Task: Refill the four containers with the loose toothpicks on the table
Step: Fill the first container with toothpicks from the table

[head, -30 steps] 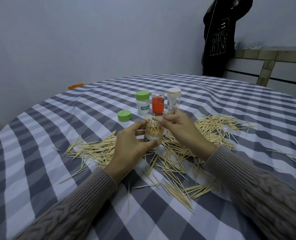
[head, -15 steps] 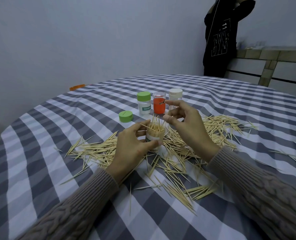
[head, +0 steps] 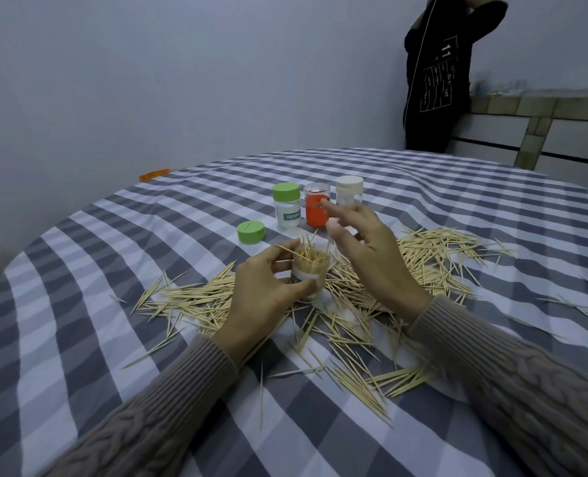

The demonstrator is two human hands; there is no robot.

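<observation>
My left hand [head: 265, 290] grips a clear open container [head: 310, 270] packed with upright toothpicks, standing on the table. My right hand [head: 371, 249] hovers just right of and above its mouth, fingers spread and loosely bent, holding nothing that I can see. Loose toothpicks [head: 433, 256] lie scattered in heaps around both hands. Behind stand three containers: one with a green lid [head: 286, 210], an orange one [head: 316, 208] and one with a white lid [head: 348, 191]. A loose green lid [head: 250, 231] lies to the left of them.
The round table carries a grey and white checked cloth [head: 79, 304]. A person in dark clothes [head: 437, 74] stands at the back right beside a tiled counter [head: 544, 108]. An orange object [head: 153, 174] shows beyond the table's far left edge.
My right hand has lifted off the container's mouth and moved up and right, its fingers opening. The left hand keeps hold of the container.
</observation>
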